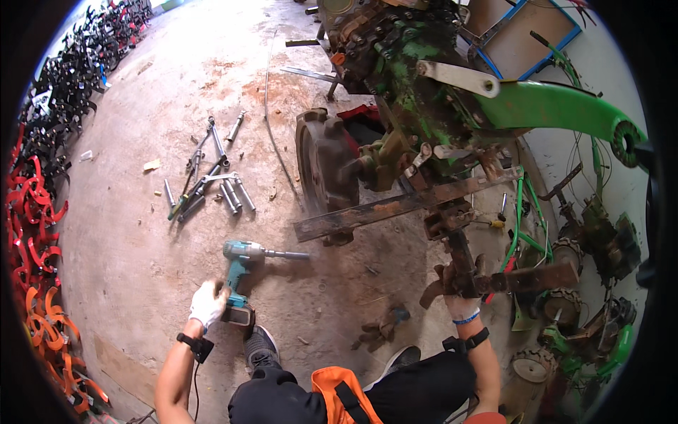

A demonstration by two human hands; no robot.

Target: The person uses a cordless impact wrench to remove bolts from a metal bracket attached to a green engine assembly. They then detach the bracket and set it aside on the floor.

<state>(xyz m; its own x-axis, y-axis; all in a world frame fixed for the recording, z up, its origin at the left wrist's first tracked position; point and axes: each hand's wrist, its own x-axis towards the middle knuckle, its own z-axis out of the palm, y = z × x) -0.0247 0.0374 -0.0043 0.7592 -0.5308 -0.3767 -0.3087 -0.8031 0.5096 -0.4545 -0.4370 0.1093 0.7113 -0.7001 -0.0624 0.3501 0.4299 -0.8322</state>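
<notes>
My left hand point(206, 302), in a white glove, is at the lower part of a teal cordless impact wrench point(239, 268) with a long socket; whether its slightly blurred fingers grip the tool is unclear. My right hand point(462, 308) reaches under a rusty steel bracket point(459, 256) on the machine, touching it, with fingers hidden behind the metal. A long rusty bar point(360, 219) crosses in front of a dark wheel point(318, 162) below the green, grease-stained gearbox housing point(424, 106).
Several sockets and wrenches point(215, 177) lie on the concrete floor. Black, red and orange blades point(39, 247) line the left side. Green frames and spare wheels point(565, 311) crowd the right. Dark gloves or rags point(378, 328) lie near my feet.
</notes>
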